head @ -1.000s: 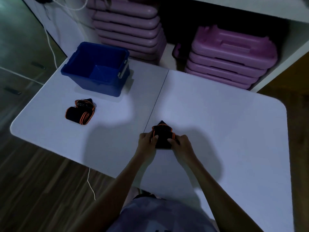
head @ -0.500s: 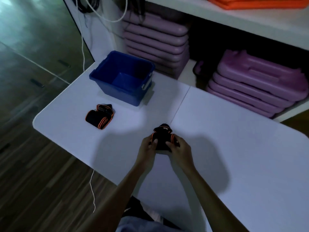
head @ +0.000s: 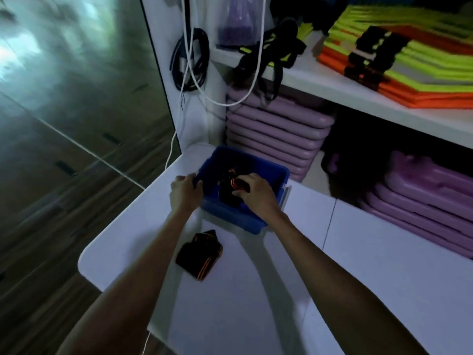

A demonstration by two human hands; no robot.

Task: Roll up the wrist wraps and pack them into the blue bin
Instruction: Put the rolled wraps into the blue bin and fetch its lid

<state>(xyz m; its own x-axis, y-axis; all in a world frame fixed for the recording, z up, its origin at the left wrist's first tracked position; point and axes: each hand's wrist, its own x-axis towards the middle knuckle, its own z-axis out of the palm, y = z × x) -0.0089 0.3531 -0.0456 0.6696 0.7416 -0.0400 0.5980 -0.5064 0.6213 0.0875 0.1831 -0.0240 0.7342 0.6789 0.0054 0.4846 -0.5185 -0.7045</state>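
Observation:
The blue bin (head: 263, 167) stands at the far left corner of the white table (head: 358, 265). Over its open top, my right hand (head: 253, 190) grips a rolled black wrist wrap with orange stripes (head: 230, 187), which sits partly inside the bin. On the bin's left rim rests my left hand (head: 184, 190), fingers curled over the edge. A second rolled black-and-orange wrist wrap (head: 201, 254) lies on the table just in front of the bin, between my forearms.
Behind the table a white shelf unit holds stacked purple step platforms (head: 276, 135) and folded orange and yellow vests (head: 409, 60). White and black cords (head: 190, 60) hang on the unit's left side. The table's left edge drops to a wood floor (head: 51, 201).
Both hands have left the table's middle and moved to the bin. The right hand carried the rolled wrap into the bin's opening, and the left hand took hold of the rim. The camera swung left and forward.

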